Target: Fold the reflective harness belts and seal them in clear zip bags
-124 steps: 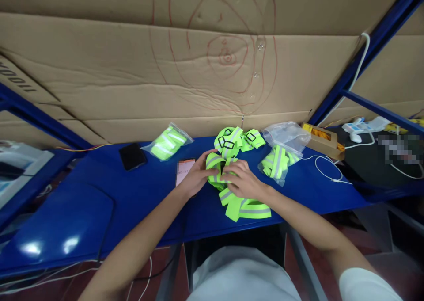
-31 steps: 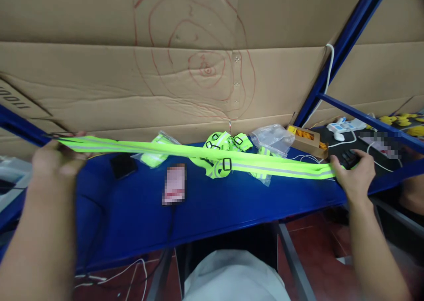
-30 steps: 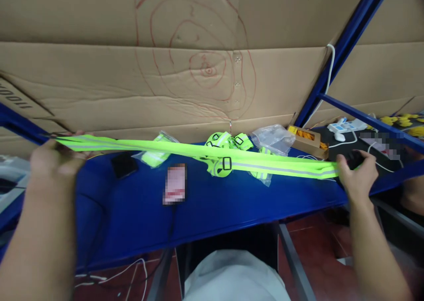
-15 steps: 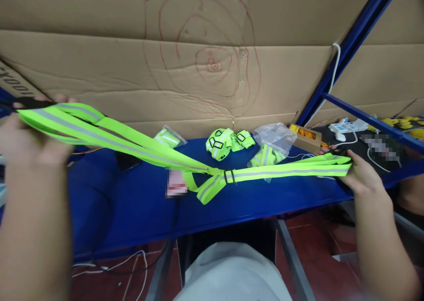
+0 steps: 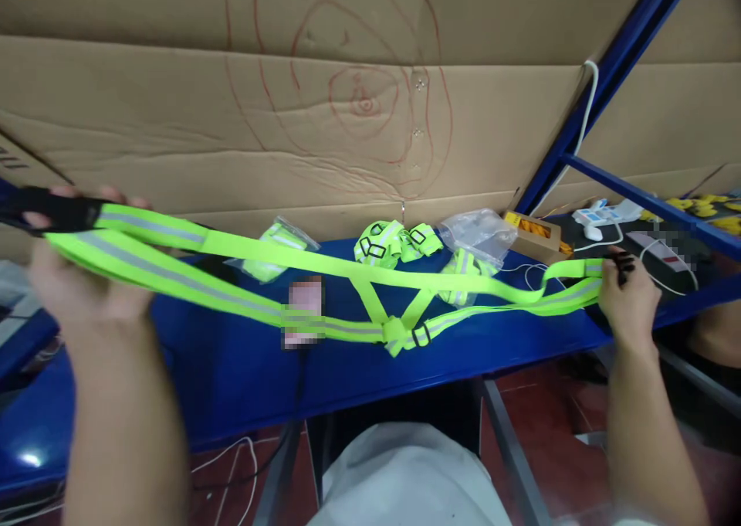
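A neon-green reflective harness with grey stripes stretches in the air across the blue table. My left hand is closed around its left end, where a black strap piece shows. At the other end, my right hand grips the gathered straps, with a bit of black at the fingers. Low in the middle, the straps meet at a knot-like joint beside a black slide buckle. The upper and lower straps hang apart from each other.
Behind the harness lie a rolled green strap bundle, a bagged green bundle and another in clear plastic. A small cardboard box stands right of them. A cardboard wall backs the table; a blue frame post rises at right.
The straps, bunched together before, have spread into an upper and a lower line. My left hand has shifted right and slightly down; the buckle hangs lower and further right.
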A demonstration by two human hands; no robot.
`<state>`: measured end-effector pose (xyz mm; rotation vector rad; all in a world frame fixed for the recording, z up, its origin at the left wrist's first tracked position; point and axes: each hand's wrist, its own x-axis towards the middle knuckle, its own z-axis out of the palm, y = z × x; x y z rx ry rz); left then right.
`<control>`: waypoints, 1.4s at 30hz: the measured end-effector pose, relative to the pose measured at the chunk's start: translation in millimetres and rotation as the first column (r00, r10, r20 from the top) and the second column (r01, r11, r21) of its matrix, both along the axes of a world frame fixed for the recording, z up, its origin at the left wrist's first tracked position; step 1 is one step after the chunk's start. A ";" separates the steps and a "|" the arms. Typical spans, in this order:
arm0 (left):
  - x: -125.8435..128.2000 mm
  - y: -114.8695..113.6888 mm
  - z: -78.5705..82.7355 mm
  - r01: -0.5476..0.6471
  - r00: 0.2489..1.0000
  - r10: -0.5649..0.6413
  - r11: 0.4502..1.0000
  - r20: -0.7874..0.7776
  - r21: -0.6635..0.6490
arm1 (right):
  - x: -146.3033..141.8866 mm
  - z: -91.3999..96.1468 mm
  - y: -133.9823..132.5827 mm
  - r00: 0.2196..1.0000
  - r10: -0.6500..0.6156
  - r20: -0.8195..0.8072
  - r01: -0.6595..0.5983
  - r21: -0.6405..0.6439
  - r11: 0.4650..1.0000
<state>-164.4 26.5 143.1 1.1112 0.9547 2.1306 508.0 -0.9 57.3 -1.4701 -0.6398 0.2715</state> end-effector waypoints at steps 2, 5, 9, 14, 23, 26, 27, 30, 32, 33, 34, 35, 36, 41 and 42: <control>8.4 3.4 -10.7 0.173 0.983 -0.177 0.983 0.047 0.068 | 2.4 3.1 -4.7 0.997 0.030 -0.069 -0.030 0.000 1.000; 14.1 10.2 -23.6 0.261 0.957 -0.274 0.957 0.096 0.129 | 4.8 6.9 -9.7 0.967 0.124 -0.224 -0.124 0.014 0.992; 30.4 23.9 -39.2 0.334 0.931 -0.330 0.942 0.153 0.000 | -21.1 -3.3 -8.1 0.994 0.111 0.000 -0.111 0.028 0.993; 93.3 32.0 -64.8 0.339 0.842 -0.466 0.849 -0.271 -0.406 | -112.0 -32.3 -1.8 0.557 0.168 0.814 -0.185 -0.076 0.980; 192.8 1.7 -83.0 0.257 0.414 -0.448 0.893 -0.792 -0.371 | -263.8 -47.1 14.3 0.306 0.305 0.902 -0.443 -0.148 0.884; 193.3 6.4 -85.4 0.262 0.407 -0.438 0.897 -0.802 -0.356 | -269.2 -47.8 21.2 0.348 0.303 0.887 -0.470 -0.115 0.875; 192.4 9.2 -86.9 0.259 0.402 -0.440 0.896 -0.803 -0.361 | -268.6 -48.8 22.9 0.370 0.300 0.879 -0.469 -0.102 0.877; 191.6 18.0 -91.4 0.261 0.381 -0.452 0.889 -0.806 -0.375 | -266.3 -51.5 24.4 0.437 0.267 0.859 -0.423 -0.065 0.904; 193.2 23.2 -93.5 0.285 0.361 -0.458 0.884 -0.812 -0.371 | -266.8 -52.3 22.4 0.434 0.264 0.861 -0.399 -0.078 0.914; 194.2 25.5 -94.3 0.303 0.348 -0.464 0.878 -0.815 -0.371 | -267.8 -52.6 20.9 0.419 0.274 0.866 -0.396 -0.097 0.913; 195.1 27.6 -95.3 0.322 0.335 -0.474 0.870 -0.814 -0.374 | -269.1 -53.2 19.4 0.402 0.287 0.870 -0.394 -0.119 0.911; 195.8 29.5 -96.5 0.341 0.324 -0.488 0.859 -0.811 -0.381 | -270.5 -54.2 18.1 0.390 0.302 0.870 -0.390 -0.141 0.910; 196.2 31.1 -97.9 0.359 0.316 -0.507 0.846 -0.802 -0.394 | -271.9 -55.7 16.9 0.387 0.314 0.867 -0.381 -0.160 0.911; 198.2 31.2 -109.5 0.404 0.298 -0.608 0.779 -0.736 -0.480 | -279.0 -67.2 14.4 0.427 0.356 0.831 -0.334 -0.220 0.916; 198.9 30.0 -111.7 0.400 0.306 -0.613 0.777 -0.728 -0.486 | -281.1 -68.9 13.7 0.435 0.364 0.824 -0.329 -0.231 0.916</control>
